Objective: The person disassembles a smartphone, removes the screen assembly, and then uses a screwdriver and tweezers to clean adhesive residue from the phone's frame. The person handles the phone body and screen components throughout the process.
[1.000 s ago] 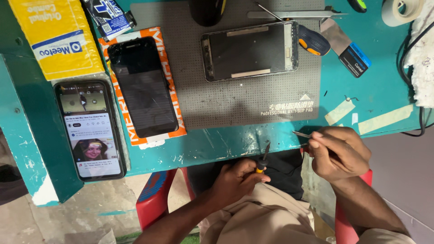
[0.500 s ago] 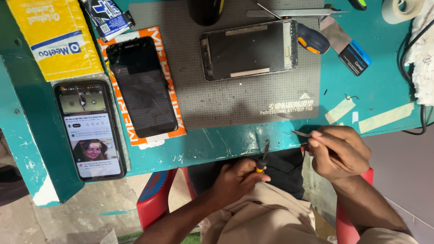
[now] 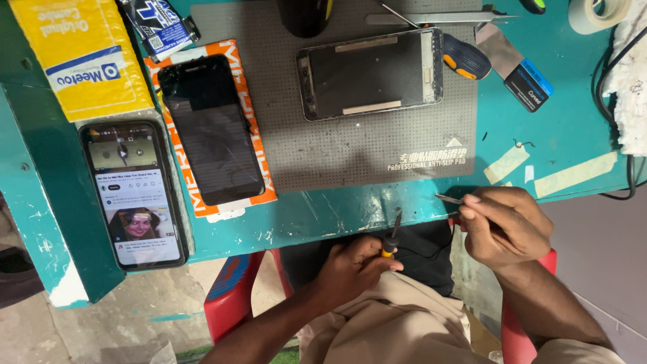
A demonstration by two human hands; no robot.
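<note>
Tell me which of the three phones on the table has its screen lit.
The phone at the table's left edge: its screen shows a page. The dark phone on the orange card and the opened phone on the grey mat are unlit.

Head cam, top-down over workbench [image 3: 559,128], near.

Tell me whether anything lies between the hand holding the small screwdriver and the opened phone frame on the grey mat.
Nothing visible does: between the left hand with its small yellow-collared screwdriver and the opened phone frame lie only the teal table edge and bare grey mat.
</note>
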